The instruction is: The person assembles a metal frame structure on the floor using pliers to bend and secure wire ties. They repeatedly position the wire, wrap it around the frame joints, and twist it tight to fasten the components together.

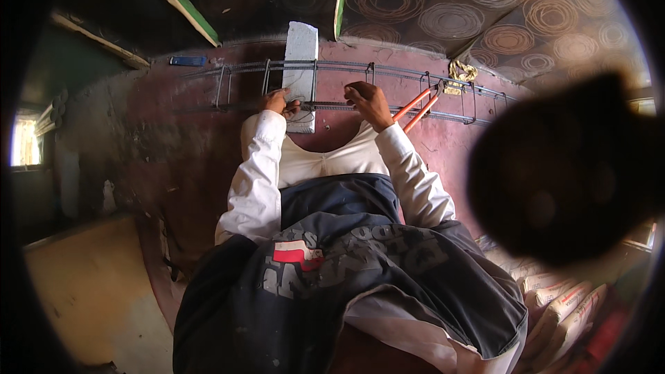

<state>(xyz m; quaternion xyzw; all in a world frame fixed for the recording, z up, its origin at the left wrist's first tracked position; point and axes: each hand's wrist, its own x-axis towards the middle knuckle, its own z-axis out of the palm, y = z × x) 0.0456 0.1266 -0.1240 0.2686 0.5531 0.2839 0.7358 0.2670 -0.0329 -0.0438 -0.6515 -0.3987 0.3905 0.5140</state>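
A long rebar cage [343, 64], thin steel bars with square stirrups, runs from left to right in front of me. Under it lies a whitish slab [300, 41], crossing beneath both bars. At the near bar, on the slab's left edge, my left hand [278, 102] has its fingers curled in; what they pinch is too small to make out. My right hand [372, 105] is closed just above the near bar, right of the slab, its fingertips drawn together; anything in them is hidden. Orange-handled pincers [418, 105] rest against the cage beside my right hand.
A crumpled gold wrapper [463, 75] lies by the cage's far side at right. At the far left is a blue object [187, 61]. Stacked paper sacks [561, 308] stand at lower right. A large dark blurred shape [554, 180] blocks the right side of the view.
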